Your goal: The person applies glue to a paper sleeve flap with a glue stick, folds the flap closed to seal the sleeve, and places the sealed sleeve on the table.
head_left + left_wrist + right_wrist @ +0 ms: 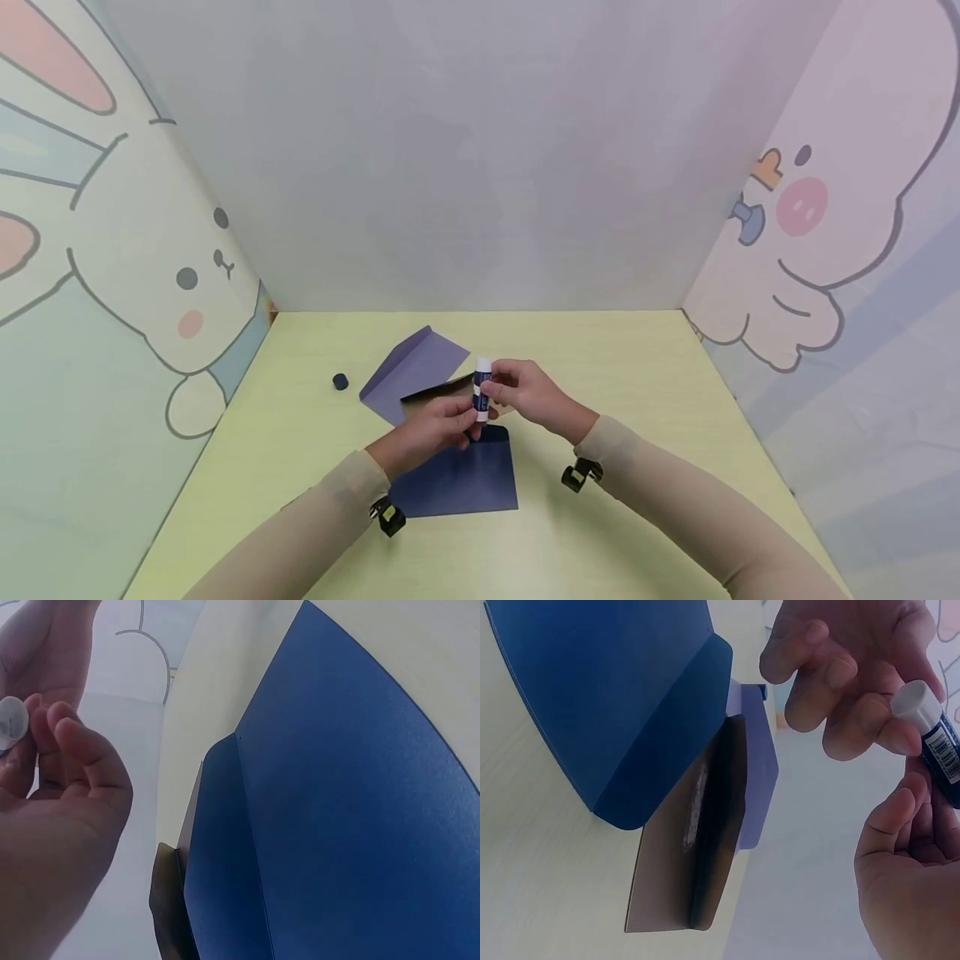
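Observation:
A glue stick (482,390) with a dark blue label and white ends stands upright between both hands above the envelopes. My left hand (435,423) pinches its lower part. From the other side my right hand (531,392) holds the tube between thumb and fingers. In the right wrist view, the white bottom end and a barcode on the glue stick (943,750) show. Below the hands lies a dark blue envelope (461,479), its flap raised. Behind it a brown envelope (667,877) has its flap up, with a whitish streak near the fold.
A lilac envelope (420,367) lies with its flap open at the back, partly under the brown one. To its left on the pale yellow table (600,350) sits a small dark cap (341,382). Walls enclose the table at the back and sides.

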A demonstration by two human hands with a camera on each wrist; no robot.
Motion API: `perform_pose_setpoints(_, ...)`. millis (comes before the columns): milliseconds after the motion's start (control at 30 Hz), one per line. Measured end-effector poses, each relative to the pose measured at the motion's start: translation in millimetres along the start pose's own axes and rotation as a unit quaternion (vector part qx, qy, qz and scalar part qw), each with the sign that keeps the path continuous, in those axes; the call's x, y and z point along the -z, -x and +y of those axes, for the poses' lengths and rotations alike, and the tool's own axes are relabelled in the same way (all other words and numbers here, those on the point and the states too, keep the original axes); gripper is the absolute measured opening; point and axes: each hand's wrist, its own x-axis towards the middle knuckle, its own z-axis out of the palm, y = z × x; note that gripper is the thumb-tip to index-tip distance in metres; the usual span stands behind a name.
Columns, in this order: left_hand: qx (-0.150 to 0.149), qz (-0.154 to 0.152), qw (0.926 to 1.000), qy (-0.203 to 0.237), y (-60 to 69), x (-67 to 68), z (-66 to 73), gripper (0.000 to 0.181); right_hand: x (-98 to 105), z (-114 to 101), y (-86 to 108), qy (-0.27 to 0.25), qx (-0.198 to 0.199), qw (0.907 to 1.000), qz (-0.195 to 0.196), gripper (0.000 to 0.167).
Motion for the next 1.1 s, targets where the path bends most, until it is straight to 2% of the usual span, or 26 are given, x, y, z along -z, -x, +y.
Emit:
perform_pose_setpoints(100, -0.008, 0.018, 0.9994, -0.026, 2.0, -0.4, 0.1, 0.043, -0.7, -1.2, -0.3, 0.005, 0.002, 1.0, 0.0, 0.02)
perform_pose_setpoints(267, -0.028, 0.07, 0.9947, -0.071, 1.5, -4.0, -1.0, 0.024, -0.9, -3.1, -0.7, 0.014, 0.008, 0.9999, -0.002, 0.019)
perform_pose_setpoints(467, -0.027, 0.122, 0.9894, -0.075, 0.1, -8.5, -3.7, 0.036, -4.6, -2.6, -1.5, 0.017, 0.017, 0.9997, -0.004, 0.019)
perform_pose_setpoints(567, -0.026, 0.129, 0.9884, -0.076, -0.2, -9.3, -5.4, 0.037, -5.8, -1.4, -1.2, 0.025, 0.016, 0.9996, -0.002, 0.018)
perform_pose_setpoints(1100, -0.015, 0.127, 0.9888, -0.077, -0.7, -11.0, -4.7, 0.038, -4.4, 0.2, -0.5, 0.031, 0.021, 0.9993, -0.005, 0.018)
